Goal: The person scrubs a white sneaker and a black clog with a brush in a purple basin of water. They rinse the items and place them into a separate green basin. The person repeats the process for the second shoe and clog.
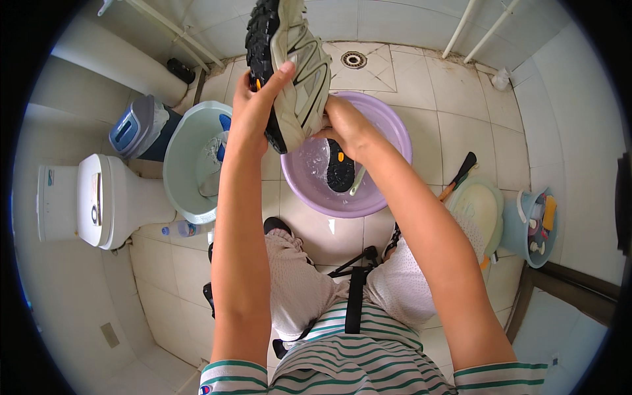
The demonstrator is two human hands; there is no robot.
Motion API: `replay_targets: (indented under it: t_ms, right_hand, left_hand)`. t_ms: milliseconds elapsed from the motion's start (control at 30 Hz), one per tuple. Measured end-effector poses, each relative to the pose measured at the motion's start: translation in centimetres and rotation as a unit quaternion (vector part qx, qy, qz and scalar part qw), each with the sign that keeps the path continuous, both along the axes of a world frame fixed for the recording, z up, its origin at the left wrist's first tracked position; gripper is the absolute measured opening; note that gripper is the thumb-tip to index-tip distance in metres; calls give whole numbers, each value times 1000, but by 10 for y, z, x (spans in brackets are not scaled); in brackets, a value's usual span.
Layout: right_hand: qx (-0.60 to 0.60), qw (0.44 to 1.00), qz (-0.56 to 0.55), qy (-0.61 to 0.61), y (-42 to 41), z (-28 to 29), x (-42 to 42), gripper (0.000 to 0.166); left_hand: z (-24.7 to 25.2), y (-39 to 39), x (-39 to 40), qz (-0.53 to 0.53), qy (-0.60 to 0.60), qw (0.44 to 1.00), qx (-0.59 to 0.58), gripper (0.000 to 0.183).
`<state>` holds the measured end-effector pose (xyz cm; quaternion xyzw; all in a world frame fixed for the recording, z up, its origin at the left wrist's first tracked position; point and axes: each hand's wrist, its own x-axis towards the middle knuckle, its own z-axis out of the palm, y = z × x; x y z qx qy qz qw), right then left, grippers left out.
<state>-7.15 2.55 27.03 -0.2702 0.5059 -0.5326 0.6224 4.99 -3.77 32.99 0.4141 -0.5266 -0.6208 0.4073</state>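
A beige shoe (301, 74) with a lugged black sole is held up above the far-left rim of a purple plastic basin (399, 118). My left hand (256, 106) grips its sole side, thumb across the upper. On the shoe's other side is my right hand (345, 126), its fingers partly hidden behind the heel area; whether they grip it I cannot tell. Water with suds lies in the basin. A second shoe (340, 170) rests there with its black sole up, and beside it is a pale green brush handle (357, 181).
Left of the basin stands a pale green tub (190, 148) with a blue item inside. Beyond are a lidded bin (133, 128) and a toilet (118, 202). On the right sit a stool-like green item (476, 212) and a blue bucket (526, 232). A floor drain (354, 60) lies ahead.
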Motion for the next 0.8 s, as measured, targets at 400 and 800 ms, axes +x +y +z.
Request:
replay_targets:
  t_ms: [400, 800]
  right_hand:
    - [72, 959, 174, 213, -11, -19, 0, 37]
    - [-137, 874, 22, 466, -1, -35, -5, 28]
  left_hand:
    - [-11, 12, 3, -98, -5, 995, 13, 68]
    - [-14, 20, -17, -93, -10, 995, 18, 76]
